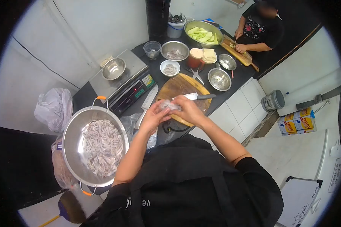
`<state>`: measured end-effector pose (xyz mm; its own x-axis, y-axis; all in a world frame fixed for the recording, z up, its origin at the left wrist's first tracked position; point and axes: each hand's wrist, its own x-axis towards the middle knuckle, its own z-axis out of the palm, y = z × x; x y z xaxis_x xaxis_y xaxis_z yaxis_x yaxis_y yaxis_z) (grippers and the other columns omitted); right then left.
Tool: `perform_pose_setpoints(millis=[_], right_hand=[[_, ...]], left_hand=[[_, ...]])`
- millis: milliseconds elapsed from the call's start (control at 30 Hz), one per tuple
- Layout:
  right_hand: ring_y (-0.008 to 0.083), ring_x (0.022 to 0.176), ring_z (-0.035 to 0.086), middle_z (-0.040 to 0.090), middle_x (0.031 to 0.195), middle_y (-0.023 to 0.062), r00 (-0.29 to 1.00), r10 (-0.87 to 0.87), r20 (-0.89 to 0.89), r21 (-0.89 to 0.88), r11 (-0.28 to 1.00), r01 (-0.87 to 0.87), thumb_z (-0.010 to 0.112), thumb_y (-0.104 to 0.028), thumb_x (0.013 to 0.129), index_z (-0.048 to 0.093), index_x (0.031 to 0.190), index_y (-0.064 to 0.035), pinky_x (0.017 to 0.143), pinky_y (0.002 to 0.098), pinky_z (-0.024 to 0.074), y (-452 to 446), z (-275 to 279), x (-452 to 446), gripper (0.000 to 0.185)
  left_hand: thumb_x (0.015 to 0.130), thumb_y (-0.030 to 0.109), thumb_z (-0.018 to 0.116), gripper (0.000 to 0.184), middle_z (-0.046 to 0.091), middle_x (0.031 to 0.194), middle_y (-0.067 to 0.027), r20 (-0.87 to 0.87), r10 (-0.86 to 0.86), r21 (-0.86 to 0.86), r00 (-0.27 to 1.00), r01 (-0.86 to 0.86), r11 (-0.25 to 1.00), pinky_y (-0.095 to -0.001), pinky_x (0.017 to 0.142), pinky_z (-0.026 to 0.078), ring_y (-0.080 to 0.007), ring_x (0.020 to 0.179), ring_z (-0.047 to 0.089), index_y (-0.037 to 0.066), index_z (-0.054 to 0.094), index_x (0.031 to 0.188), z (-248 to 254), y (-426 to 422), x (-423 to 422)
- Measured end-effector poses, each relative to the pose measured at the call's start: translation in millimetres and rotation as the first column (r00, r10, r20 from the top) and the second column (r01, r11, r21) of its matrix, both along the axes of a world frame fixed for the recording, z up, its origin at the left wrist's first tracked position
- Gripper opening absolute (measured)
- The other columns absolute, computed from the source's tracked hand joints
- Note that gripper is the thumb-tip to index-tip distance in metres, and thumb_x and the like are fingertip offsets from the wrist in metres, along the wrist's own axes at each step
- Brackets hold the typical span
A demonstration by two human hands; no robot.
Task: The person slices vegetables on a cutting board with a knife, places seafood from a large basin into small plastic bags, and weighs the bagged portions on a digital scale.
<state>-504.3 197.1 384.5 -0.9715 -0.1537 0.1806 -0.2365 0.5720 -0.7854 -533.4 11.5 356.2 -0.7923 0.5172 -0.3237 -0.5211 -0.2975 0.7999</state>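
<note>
Above the near edge of a round wooden cutting board [168, 92], both my hands are closed on a pale, translucent piece [171, 106]. Whether it is squid or thin plastic I cannot tell. My left hand [156, 115] grips its left side, and my right hand [188, 109] pinches it from the right. A knife [191, 97] lies across the board with its dark handle to the right. Left of the board rests a cleaver-like knife [149, 99]. A large steel pan [70, 145] with orange-sleeved handles holds pale squid-like strips [103, 147].
A digital scale [134, 90] bears a steel bowl [114, 69]. Behind the board are a white bowl [170, 68], a steel bowl [174, 50], scissors [196, 75] and a red container [195, 58]. Across the counter, a person [259, 30] cuts on another board [240, 55].
</note>
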Motion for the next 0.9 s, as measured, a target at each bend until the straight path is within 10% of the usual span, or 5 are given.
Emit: perform_pose_setpoints(millis=[200,367,600,733,900], right_hand=[[0.0295,0.11,0.052,0.052,0.116,0.0133,0.978,0.189,-0.09,0.016,0.982,-0.188,0.076,-0.024,0.073,0.054,0.115,-0.0032,0.087,0.0363,0.0463,33,3,-13,0.051],[0.0312,0.113,0.052,0.052,0.122,0.0224,0.926,-0.306,0.219,-0.061,0.943,0.326,0.065,-0.038,0.082,0.054,0.118,0.0048,0.095,0.0386,0.042,172,-52,-45,0.057],[0.0239,0.066,0.062,0.063,0.089,0.019,0.651,-0.684,0.33,0.326,0.73,0.601,0.065,-0.028,0.082,0.05,0.114,0.0131,0.058,0.0346,0.0504,363,-184,-60,0.054],[0.0229,0.059,0.064,0.062,0.082,0.0189,0.486,-0.491,0.723,-0.229,0.493,0.839,0.057,-0.01,0.083,0.05,0.109,0.0149,0.049,0.029,0.0558,369,-194,-70,0.036],[0.0228,0.058,0.065,0.062,0.081,0.0165,0.529,-0.464,0.711,-0.175,0.612,0.772,0.052,-0.003,0.082,0.052,0.107,0.0144,0.051,0.0288,0.0585,412,-191,-63,0.031]], left_hand=[[0.087,0.007,0.063,0.034,0.062,0.107,-0.0091,-0.002,0.058,-0.025,0.998,-0.058,0.998,-0.0263,0.077,0.054,-0.0166,0.092,0.063,0.003,0.05,0.118,-9,17,-14],[0.086,0.004,0.062,0.033,0.063,0.105,-0.0079,0.0,0.155,-0.1,0.988,-0.154,0.983,-0.0255,0.076,0.054,-0.0155,0.092,0.063,0.003,0.05,0.118,-6,49,-24],[0.083,0.0,0.064,0.035,0.062,0.105,-0.0086,0.074,0.238,-0.129,0.968,-0.227,0.965,-0.0293,0.08,0.052,-0.0183,0.095,0.062,0.004,0.051,0.115,-23,131,-37],[0.083,0.001,0.064,0.036,0.062,0.107,-0.0082,0.117,0.22,-0.194,0.968,-0.195,0.962,-0.0287,0.081,0.051,-0.0179,0.096,0.062,0.005,0.051,0.116,-28,177,-42],[0.083,0.004,0.065,0.035,0.063,0.107,-0.0075,0.184,0.133,-0.242,0.974,-0.087,0.966,-0.0274,0.081,0.051,-0.0162,0.095,0.062,0.006,0.053,0.115,-39,226,-46]])
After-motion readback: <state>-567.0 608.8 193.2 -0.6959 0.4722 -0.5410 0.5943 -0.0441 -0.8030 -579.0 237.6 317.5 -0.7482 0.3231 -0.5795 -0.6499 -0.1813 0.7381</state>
